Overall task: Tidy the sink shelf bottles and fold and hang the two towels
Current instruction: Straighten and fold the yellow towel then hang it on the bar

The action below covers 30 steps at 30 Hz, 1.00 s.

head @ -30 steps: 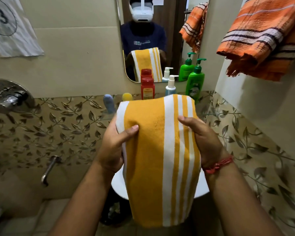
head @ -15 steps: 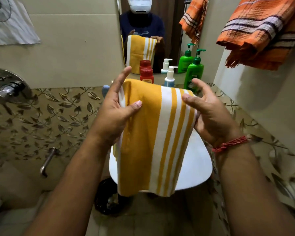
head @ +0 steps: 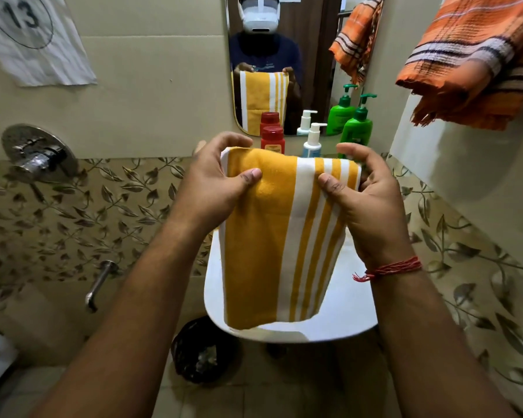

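Note:
A folded yellow towel with white stripes (head: 272,245) hangs in front of me over the white sink (head: 347,315). My left hand (head: 215,188) grips its top left corner, thumb in front and fingers curled over the fold. My right hand (head: 366,200) pinches the top right corner the same way. An orange striped towel (head: 477,64) hangs on the right wall. On the shelf behind the yellow towel stand a red bottle (head: 273,139), a white pump bottle (head: 313,140) and a green pump bottle (head: 358,125).
A mirror (head: 281,55) above the shelf reflects the towel and bottles. A shower valve (head: 37,152) and a spout (head: 98,285) stick out of the left wall. A dark bin (head: 203,351) sits on the floor under the sink. A numbered paper (head: 34,34) hangs upper left.
The towel now hangs shorter, folded once more. Both hands shifted from open fingers on its sides to gripping the top fold's corners, holding it level and square.

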Tool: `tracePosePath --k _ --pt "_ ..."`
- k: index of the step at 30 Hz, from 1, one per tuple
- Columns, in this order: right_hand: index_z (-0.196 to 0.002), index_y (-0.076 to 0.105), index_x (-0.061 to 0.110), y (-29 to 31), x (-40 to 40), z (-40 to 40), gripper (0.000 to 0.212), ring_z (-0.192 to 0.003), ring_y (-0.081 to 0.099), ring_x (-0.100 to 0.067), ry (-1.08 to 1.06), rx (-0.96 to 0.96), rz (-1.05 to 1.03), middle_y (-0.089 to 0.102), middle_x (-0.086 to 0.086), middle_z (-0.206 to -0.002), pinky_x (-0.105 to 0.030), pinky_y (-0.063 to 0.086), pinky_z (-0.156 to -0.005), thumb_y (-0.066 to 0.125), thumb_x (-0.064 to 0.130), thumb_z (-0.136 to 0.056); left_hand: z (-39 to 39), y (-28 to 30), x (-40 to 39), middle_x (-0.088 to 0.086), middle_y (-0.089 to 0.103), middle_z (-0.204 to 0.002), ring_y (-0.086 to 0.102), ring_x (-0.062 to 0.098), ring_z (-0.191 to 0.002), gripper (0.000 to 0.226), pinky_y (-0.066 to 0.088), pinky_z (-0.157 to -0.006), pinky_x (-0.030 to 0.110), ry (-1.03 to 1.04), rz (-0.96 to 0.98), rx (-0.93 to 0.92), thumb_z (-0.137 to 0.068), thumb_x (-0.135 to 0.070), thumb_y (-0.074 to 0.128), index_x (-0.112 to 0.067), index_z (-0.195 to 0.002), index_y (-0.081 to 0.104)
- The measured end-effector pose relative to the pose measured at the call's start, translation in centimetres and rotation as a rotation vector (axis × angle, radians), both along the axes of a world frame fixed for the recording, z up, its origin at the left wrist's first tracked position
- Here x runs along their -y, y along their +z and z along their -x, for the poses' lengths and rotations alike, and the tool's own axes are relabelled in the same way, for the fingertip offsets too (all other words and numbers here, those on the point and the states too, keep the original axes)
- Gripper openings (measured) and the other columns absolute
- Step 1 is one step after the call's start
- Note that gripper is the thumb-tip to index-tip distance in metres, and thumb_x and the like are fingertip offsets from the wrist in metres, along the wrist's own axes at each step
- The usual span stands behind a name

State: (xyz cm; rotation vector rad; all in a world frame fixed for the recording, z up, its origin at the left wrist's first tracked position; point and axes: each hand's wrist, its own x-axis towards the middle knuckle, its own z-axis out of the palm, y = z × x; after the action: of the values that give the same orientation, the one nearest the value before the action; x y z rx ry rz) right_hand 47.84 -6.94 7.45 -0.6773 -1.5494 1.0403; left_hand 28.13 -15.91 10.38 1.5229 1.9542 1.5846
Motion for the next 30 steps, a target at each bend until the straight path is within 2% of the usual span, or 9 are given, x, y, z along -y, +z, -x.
tracePosePath --k 4,9,12,14,18,21,23,27,30 --pt "-0.123 0.057 0.027 0.1 0.5 -0.3 0.037 -0.088 0.066 0.000 -0.027 -0.016 -0.105 0.060 0.012 -0.103 -0.019 0.057 -0.073 0.071 0.023 -0.089 -0.1 -0.3 0.2 0.001 0.038 -0.117 0.049 0.021 -0.113 0.035 0.054 -0.078 0.019 0.057 -0.130 -0.146 -0.089 -0.020 0.075 -0.029 -0.118 0.060" --pt "-0.115 0.062 0.018 0.8 0.6 -0.6 0.023 -0.085 0.066 -0.007 0.054 -0.162 -0.073 0.067 0.012 -0.097 -0.030 0.058 -0.074 0.060 0.030 -0.096 0.2 -0.7 0.3 0.005 0.037 -0.123 0.054 0.024 -0.113 0.038 0.060 -0.079 0.024 0.034 -0.297 -0.135 -0.084 -0.008 0.075 -0.031 -0.109 0.057" --pt "-0.112 0.062 0.017 1.0 0.5 -0.5 0.015 -0.086 0.067 -0.009 0.039 -0.191 -0.085 0.070 0.015 -0.093 -0.034 0.059 -0.076 0.058 0.017 -0.098 0.0 -0.7 0.2 0.004 0.035 -0.123 0.052 0.023 -0.116 0.040 0.058 -0.086 0.022 0.018 -0.359 -0.125 -0.083 -0.004 0.074 -0.029 -0.108 0.055" --pt "-0.116 0.060 0.014 1.3 0.6 -0.5 0.022 -0.090 0.069 -0.011 0.038 -0.189 -0.102 0.069 0.011 -0.099 -0.032 0.060 -0.076 0.062 0.011 -0.095 -0.1 -0.6 0.2 0.003 0.034 -0.123 0.050 0.018 -0.117 0.040 0.055 -0.089 0.018 0.032 -0.388 -0.122 -0.082 -0.003 0.076 -0.026 -0.108 0.056" --pt "-0.126 0.056 0.017 1.8 0.3 -0.9 0.039 -0.104 0.067 -0.014 0.013 -0.040 -0.213 0.062 0.004 -0.117 -0.034 0.061 -0.083 0.070 0.010 -0.090 -0.4 -0.4 0.3 0.004 0.032 -0.124 0.046 0.011 -0.115 0.036 0.052 -0.092 0.014 0.108 -0.422 -0.156 -0.081 -0.004 0.077 -0.020 -0.107 0.058" --pt "-0.132 0.055 0.020 2.1 -0.3 -1.1 0.048 -0.112 0.062 -0.012 -0.108 0.092 -0.359 0.058 -0.003 -0.128 -0.030 0.058 -0.091 0.072 0.011 -0.089 -0.7 0.0 0.4 0.005 0.033 -0.127 0.045 0.017 -0.121 0.031 0.052 -0.100 0.028 0.168 -0.453 -0.263 -0.081 -0.007 0.076 -0.015 -0.108 0.062" --pt "-0.137 0.054 0.016 2.5 -0.5 -1.1 0.051 -0.105 0.059 -0.010 -0.206 0.168 -0.481 0.057 -0.006 -0.124 -0.016 0.053 -0.089 0.070 0.009 -0.089 -0.7 0.3 0.4 0.007 0.039 -0.129 0.046 0.017 -0.124 0.035 0.051 -0.101 0.031 0.167 -0.454 -0.340 -0.083 -0.006 0.074 -0.014 -0.115 0.064" --pt "-0.138 0.054 0.009 3.7 -0.5 -1.0 0.054 -0.095 0.050 -0.010 -0.380 0.341 -0.660 0.057 -0.015 -0.111 0.001 0.040 -0.081 0.066 0.001 -0.086 -0.5 1.0 0.5 0.015 0.054 -0.121 0.049 0.013 -0.111 0.048 0.044 -0.092 0.009 0.186 -0.412 -0.540 -0.086 -0.001 0.067 -0.008 -0.133 0.060" --pt "-0.131 0.060 0.009 4.5 -0.4 -1.1 0.045 -0.091 0.045 -0.010 -0.456 0.446 -0.701 0.054 -0.013 -0.104 0.004 0.032 -0.074 0.063 0.003 -0.086 -0.4 1.3 0.2 0.019 0.053 -0.116 0.048 0.019 -0.106 0.046 0.047 -0.092 0.023 0.221 -0.385 -0.607 -0.087 0.000 0.064 -0.005 -0.133 0.060"
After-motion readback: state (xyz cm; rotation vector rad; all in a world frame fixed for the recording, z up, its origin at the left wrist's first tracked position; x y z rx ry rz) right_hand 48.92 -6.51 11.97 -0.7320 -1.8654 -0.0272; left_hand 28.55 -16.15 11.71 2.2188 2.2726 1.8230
